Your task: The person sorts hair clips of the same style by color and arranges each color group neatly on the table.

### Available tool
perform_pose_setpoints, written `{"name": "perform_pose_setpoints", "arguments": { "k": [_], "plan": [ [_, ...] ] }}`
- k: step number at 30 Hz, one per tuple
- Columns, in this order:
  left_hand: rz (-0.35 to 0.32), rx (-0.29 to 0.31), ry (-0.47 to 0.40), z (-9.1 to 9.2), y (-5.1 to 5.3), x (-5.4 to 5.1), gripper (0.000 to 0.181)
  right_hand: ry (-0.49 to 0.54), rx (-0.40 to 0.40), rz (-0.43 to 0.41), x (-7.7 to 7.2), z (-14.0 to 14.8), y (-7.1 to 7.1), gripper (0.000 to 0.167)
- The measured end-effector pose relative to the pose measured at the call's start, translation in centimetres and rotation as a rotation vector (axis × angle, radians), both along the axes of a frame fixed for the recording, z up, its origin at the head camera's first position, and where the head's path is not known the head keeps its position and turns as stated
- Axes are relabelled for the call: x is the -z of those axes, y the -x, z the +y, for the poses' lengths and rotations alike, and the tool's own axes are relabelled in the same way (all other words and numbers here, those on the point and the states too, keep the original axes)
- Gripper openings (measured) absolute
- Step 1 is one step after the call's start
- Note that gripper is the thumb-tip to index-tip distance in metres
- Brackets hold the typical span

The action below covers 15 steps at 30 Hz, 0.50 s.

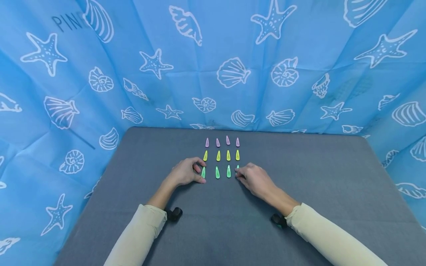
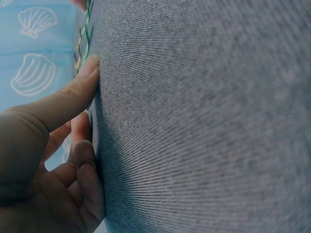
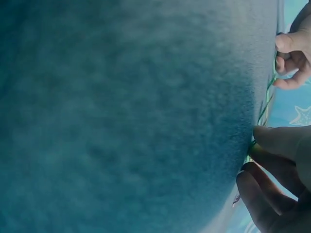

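Observation:
Snap hair clips lie in three rows on the grey table. My left hand (image 1: 184,172) holds the leftmost green hair clip (image 1: 203,173) by its ends, with the thumb at the near end and a finger at the far end. At the other end of that row, my right hand (image 1: 257,180) pinches the rightmost green hair clip (image 1: 237,167), mostly covered by its fingertips. Between the hands lie a green clip (image 1: 217,172) and another green clip (image 1: 228,171). In the right wrist view, the right thumb (image 3: 277,141) and fingers meet at a thin green edge near the cloth.
Beyond the green row lies a row of yellow clips (image 1: 218,156), then a row of pink clips (image 1: 217,142). The grey table (image 1: 316,177) ends at a blue curtain (image 1: 206,51) printed with white shells and starfish.

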<state>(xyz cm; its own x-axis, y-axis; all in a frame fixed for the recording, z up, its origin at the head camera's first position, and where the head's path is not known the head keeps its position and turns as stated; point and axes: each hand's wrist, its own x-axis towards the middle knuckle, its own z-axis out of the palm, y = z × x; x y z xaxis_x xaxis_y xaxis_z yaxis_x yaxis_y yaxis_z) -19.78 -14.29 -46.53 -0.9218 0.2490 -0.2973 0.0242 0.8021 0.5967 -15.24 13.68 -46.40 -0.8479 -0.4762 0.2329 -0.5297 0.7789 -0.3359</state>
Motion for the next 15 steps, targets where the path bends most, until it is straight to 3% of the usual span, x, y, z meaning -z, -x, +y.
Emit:
{"name": "perform_pose_setpoints", "arguments": {
  "k": [10, 15],
  "plan": [
    [-0.001, 0.013, -0.02, 0.04, 0.01, 0.23, 0.052, 0.043, -0.009, 0.003, 0.17, 0.51, 0.05, 0.008],
    [-0.027, 0.044, -0.089, -0.54, 0.24, 0.41, 0.056, 0.044, -0.005, -0.024, -0.14, 0.95, 0.0, 0.007]
  ]
}}
